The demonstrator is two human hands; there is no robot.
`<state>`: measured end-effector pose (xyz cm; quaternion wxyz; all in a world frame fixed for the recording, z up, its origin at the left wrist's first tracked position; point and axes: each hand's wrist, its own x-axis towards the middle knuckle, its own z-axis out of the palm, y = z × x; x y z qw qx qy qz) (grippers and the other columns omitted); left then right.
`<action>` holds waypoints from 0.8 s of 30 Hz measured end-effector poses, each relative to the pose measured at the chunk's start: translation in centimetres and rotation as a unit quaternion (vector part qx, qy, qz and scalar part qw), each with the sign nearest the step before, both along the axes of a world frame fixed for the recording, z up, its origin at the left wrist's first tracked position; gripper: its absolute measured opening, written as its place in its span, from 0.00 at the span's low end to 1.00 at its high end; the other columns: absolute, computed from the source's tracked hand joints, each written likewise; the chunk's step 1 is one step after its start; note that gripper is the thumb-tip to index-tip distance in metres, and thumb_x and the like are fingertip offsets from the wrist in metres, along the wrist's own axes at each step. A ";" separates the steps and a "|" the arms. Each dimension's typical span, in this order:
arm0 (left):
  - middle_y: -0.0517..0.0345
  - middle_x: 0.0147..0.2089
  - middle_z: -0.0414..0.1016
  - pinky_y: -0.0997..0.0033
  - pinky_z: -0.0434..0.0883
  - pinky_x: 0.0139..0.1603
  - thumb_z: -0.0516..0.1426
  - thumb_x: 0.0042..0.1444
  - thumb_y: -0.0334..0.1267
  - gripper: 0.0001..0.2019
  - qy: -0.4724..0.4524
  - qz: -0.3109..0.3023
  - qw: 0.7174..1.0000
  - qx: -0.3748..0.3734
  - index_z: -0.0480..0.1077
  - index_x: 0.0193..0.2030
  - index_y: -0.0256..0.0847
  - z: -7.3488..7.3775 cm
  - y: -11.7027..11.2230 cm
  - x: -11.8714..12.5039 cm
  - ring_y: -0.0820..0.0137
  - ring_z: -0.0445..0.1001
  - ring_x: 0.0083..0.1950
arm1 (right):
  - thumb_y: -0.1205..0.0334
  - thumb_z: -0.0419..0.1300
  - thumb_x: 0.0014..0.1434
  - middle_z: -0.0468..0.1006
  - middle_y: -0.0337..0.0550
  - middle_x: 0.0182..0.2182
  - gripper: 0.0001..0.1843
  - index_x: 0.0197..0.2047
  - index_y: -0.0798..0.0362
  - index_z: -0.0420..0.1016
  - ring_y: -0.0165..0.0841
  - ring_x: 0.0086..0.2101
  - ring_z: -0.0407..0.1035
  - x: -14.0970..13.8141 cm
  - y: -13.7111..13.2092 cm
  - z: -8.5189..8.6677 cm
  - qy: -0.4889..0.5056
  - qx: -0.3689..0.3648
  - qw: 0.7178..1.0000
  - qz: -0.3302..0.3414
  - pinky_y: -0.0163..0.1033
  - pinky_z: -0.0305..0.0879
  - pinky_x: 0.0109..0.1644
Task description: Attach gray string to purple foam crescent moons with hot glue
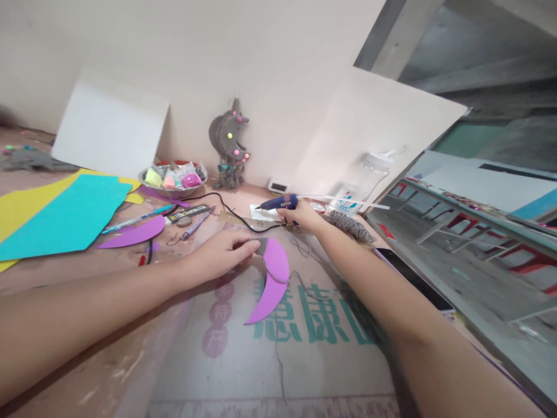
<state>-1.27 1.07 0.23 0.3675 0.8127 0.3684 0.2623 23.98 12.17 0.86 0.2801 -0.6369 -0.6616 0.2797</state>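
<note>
Step in hand looks like gluing. Left hand (221, 252) has its fingers (252, 247) stretched nearly flat, released, pressing the upper tip of the purple crescent (273, 284); the rest of it curves away below the fingertips. Right hand (301, 217) is clenched round the glue gun (278, 203), nozzle beyond the left fingertips, apart from the crescent. Gluing would need the nozzle brought down beside those fingertips.

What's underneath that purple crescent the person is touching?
The purple crescent lies on a printed sheet with green lettering; whatever print sits beneath it is covered. The left hand presses its upper tip. The right hand grips a glue gun.
</note>
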 end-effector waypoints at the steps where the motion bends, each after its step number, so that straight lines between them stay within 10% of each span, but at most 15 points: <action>1: 0.63 0.23 0.65 0.76 0.59 0.27 0.46 0.61 0.44 0.18 -0.001 -0.002 1.000 0.004 0.63 0.24 0.38 0.0 0.0 0.0 0.75 0.64 0.25 | 0.56 0.66 0.48 0.76 0.41 0.19 0.13 0.31 0.57 0.74 0.30 0.22 0.67 -0.2 0.1 -0.1 -0.001 -0.005 1.000 0.003 0.33 0.61 0.26; 10: 0.64 0.21 0.64 0.76 0.58 0.25 0.46 0.61 0.45 0.17 -0.020 -0.010 1.000 -0.011 0.62 0.24 0.39 0.0 0.1 0.0 0.75 0.63 0.24 | 0.54 0.63 0.50 0.74 0.41 0.18 0.14 0.31 0.58 0.76 0.28 0.20 0.64 0.0 -0.2 0.3 -0.004 0.020 1.000 0.016 0.33 0.58 0.23; 15: 0.65 0.21 0.62 0.76 0.57 0.22 0.47 0.60 0.48 0.18 -0.031 0.009 0.999 -0.040 0.59 0.23 0.39 0.1 0.1 -0.1 0.76 0.61 0.21 | 0.53 0.58 0.53 0.79 0.48 0.36 0.14 0.35 0.56 0.76 0.30 0.33 0.70 0.4 -1.2 2.6 0.030 0.088 0.996 0.014 0.32 0.64 0.31; 24: 0.67 0.19 0.53 0.76 0.56 0.15 0.47 0.59 0.48 0.17 -0.075 0.024 0.990 -0.113 0.55 0.24 0.42 -0.1 -0.1 -0.1 0.77 0.58 0.17 | 0.45 0.58 0.54 0.76 0.43 0.27 0.19 0.28 0.54 0.74 0.33 0.31 0.70 0.4 -11.7 3.5 -0.018 0.104 0.994 0.018 0.38 0.66 0.38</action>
